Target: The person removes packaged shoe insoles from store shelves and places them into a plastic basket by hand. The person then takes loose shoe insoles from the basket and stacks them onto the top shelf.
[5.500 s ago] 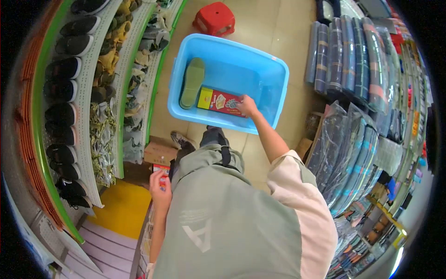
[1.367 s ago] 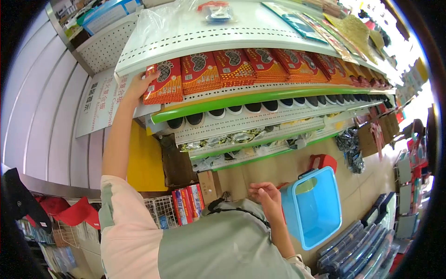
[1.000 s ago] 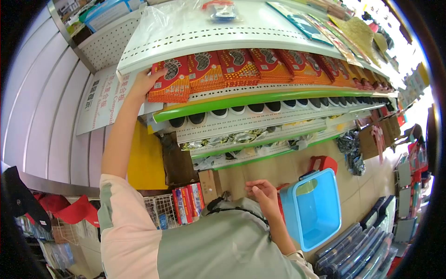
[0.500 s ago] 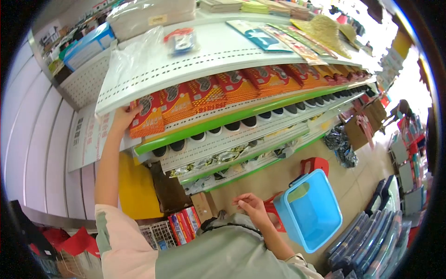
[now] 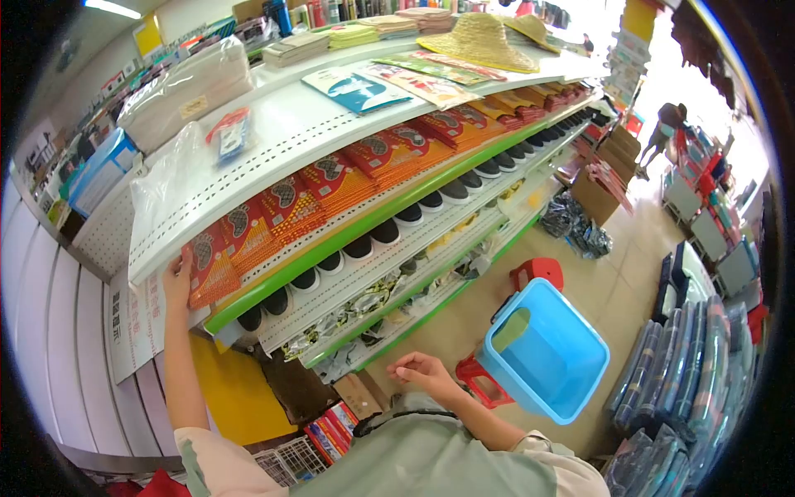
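Observation:
My left hand (image 5: 177, 280) is at the left end of a shelf, its fingers on the edge of the leftmost stack of red and orange packets (image 5: 214, 269) with dark footprint pictures. Some of its fingertips are hidden at the stack. More such packets (image 5: 281, 199) lie in a row to the right. My right hand (image 5: 426, 374) hovers in front of my body, palm turned in, fingers loosely bent, nothing visible in it. Beyond it stands a light blue tub (image 5: 571, 364), with a green insole (image 5: 511, 330) against its left inner side.
Above the packets, a white shelf (image 5: 273, 124) holds plastic-wrapped goods, booklets and a straw hat (image 5: 479, 41). Lower shelves carry dark shoes (image 5: 385, 232). Red stools (image 5: 484, 381) are near the tub. Rolled goods (image 5: 679, 364) lie at right; a person (image 5: 665, 132) is far back.
The view has swung from the tub to the shelves, then tilted up along them. My right hand has left the tub; my left hand has gone to the packet stack and stays there.

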Tool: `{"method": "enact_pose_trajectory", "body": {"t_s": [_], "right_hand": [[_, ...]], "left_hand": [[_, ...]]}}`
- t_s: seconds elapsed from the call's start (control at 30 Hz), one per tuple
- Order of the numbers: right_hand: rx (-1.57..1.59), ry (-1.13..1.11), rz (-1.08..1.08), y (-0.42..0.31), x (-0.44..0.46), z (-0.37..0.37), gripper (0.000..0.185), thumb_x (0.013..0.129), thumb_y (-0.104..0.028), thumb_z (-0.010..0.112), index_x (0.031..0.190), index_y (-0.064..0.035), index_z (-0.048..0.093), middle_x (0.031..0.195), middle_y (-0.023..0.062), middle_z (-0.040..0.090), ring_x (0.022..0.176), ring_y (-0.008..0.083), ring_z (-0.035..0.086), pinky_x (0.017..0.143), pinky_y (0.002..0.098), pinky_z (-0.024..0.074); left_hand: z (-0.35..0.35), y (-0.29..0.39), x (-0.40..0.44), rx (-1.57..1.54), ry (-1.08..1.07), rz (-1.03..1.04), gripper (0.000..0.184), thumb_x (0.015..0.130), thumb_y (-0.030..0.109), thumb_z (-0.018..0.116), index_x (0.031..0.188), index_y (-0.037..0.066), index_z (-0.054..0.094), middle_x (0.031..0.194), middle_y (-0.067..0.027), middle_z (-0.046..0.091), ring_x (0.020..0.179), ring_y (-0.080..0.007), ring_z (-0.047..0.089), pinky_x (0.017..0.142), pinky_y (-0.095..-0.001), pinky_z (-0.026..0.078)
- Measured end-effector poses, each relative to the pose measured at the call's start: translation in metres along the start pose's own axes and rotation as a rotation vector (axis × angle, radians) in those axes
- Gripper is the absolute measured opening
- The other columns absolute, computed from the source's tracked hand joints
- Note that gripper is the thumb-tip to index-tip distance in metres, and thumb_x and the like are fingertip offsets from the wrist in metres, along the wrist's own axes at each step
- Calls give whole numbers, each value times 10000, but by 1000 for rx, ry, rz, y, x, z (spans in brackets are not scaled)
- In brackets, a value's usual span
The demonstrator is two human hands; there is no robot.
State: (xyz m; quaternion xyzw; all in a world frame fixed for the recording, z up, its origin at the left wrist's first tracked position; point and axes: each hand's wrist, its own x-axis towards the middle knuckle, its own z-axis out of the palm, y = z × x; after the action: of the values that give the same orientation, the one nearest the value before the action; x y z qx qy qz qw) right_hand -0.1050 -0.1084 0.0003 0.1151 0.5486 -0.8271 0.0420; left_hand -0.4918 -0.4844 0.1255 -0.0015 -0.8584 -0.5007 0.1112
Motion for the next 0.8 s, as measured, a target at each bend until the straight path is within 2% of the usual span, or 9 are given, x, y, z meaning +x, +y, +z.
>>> {"method": "enact_pose_trajectory", "body": {"t_s": [0.17, 0.27, 0.33, 0.43, 0.57, 0.6, 0.63, 0.7, 0.8], "right_hand": [[-3, 8, -17, -2, -6, -12, 237, 934, -164, 619, 1097, 1, 569, 1129, 113, 656, 1004, 161, 623, 837, 295, 486], [17, 67, -23, -4, -9, -27, 237, 934, -167, 619, 1095, 1, 571, 1126, 111, 657, 994, 159, 625, 827, 298, 490], [26, 129, -27, 2, -11, -45, 238, 932, -171, 622, 1092, -1, 575, 1117, 107, 658, 990, 159, 626, 822, 299, 493], [103, 243, -33, -4, -22, -66, 239, 923, -177, 636, 1087, -12, 583, 1091, 92, 663, 989, 154, 621, 816, 301, 497], [-108, 324, -59, 20, -30, -127, 246, 912, -247, 655, 1061, -54, 619, 1025, 47, 669, 926, 128, 608, 787, 289, 492], [-217, 447, -88, 25, -34, -139, 241, 885, -226, 679, 997, -14, 669, 901, 32, 677, 859, 110, 613, 772, 273, 499], [-132, 458, -9, 29, -38, -154, 248, 875, -228, 679, 996, -13, 662, 861, 31, 673, 823, 108, 614, 731, 264, 499], [-144, 495, -12, 31, -52, -182, 277, 870, -230, 682, 986, 19, 646, 843, 62, 675, 791, 126, 627, 697, 273, 505], [-230, 581, 30, 46, -74, -238, 297, 862, -222, 689, 986, 43, 636, 854, 86, 681, 780, 144, 640, 689, 281, 509]], "left_hand": [[-8, -3, -13, -486, 58, -154, 415, 947, 326, 591, 1104, -56, 624, 971, -110, 648, 873, -150, 587, 751, -265, 467], [-18, -16, -23, -21, 398, 154, 372, 962, 296, 571, 1127, -35, 610, 1076, -113, 637, 941, -168, 592, 782, -283, 486], [-17, 0, -57, -33, 536, 254, 328, 974, 268, 553, 1133, -14, 605, 1123, -104, 638, 973, -178, 600, 809, -306, 497], [8, 23, -120, -92, 592, 366, 299, 980, 239, 544, 1138, -8, 601, 1109, -116, 644, 986, -185, 603, 808, -316, 500], [76, 17, -208, -100, 398, 298, 223, 983, 177, 526, 1089, -5, 603, 1072, -122, 647, 961, -191, 614, 808, -323, 505], [99, 0, -233, -79, 293, 248, 200, 981, 154, 523, 1070, -7, 600, 1062, -125, 647, 951, -194, 618, 805, -323, 509], [128, -4, -265, -172, 165, 180, 173, 973, 130, 522, 1055, -4, 594, 1041, -122, 646, 928, -195, 624, 791, -309, 513], [175, -2, -336, -173, -170, 22, 160, 966, 124, 530, 1054, 6, 593, 969, -97, 641, 853, -160, 619, 715, -282, 517], [240, 1, -433, -282, -417, -322, 158, 969, 129, 532, 1037, 1, 597, 939, -93, 645, 791, -150, 624, 678, -271, 518]]}}
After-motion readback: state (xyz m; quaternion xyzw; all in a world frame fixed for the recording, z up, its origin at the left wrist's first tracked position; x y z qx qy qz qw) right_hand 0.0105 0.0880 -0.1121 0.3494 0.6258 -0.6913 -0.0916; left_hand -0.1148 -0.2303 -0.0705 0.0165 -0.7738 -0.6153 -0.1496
